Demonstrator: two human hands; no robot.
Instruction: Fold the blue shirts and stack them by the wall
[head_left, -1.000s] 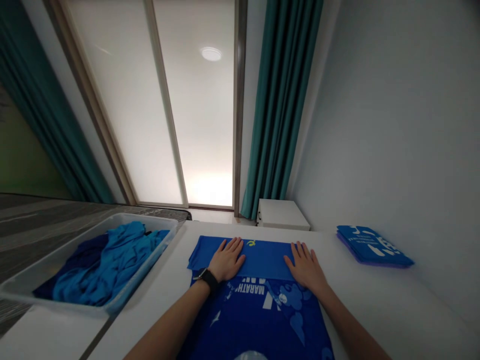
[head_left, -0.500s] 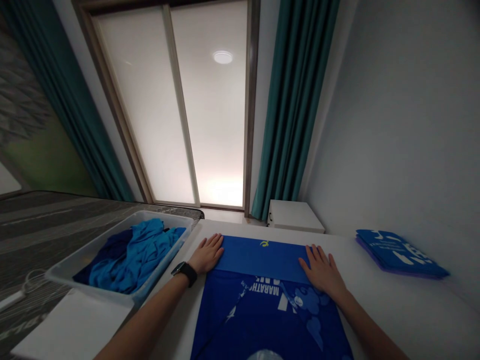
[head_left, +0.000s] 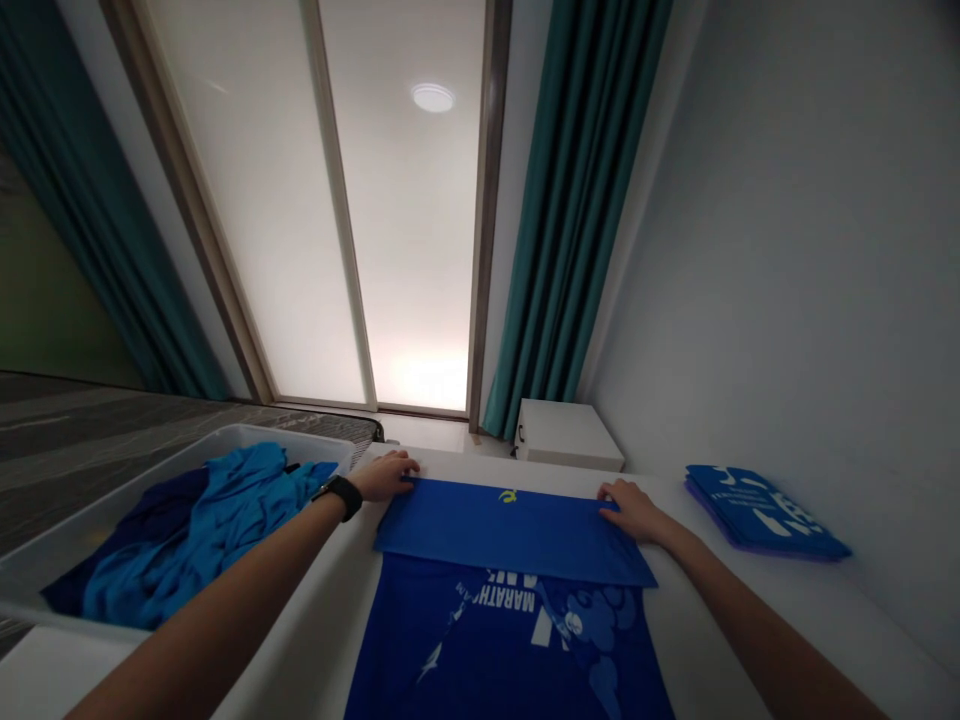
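A blue shirt (head_left: pixel 495 640) with upside-down "MARATH" lettering lies on the white table, its near part cut off by the bottom of the view. Its far end is turned over into a lighter blue flap (head_left: pixel 480 530) with a small yellow mark. My left hand (head_left: pixel 386 475), below a black watch, is closed on the far left corner of that folded end. At the far right corner, my right hand (head_left: pixel 634 510) has its fingers curled and pinches the fabric. The fingertips are partly hidden by the cloth and the hands.
On the left stands a translucent plastic bin (head_left: pixel 240 435) with crumpled blue clothes (head_left: pixel 202 530) in it. A folded blue stack (head_left: pixel 765 510) lies on the right of the white table (head_left: pixel 705 640), near the wall. Behind the table is a white cabinet (head_left: pixel 566 430).
Both hands went from lying flat with fingers stretched to curled at the shirt's far corners. The flap's near edge looks wider and lifted. The view has shifted slightly right.
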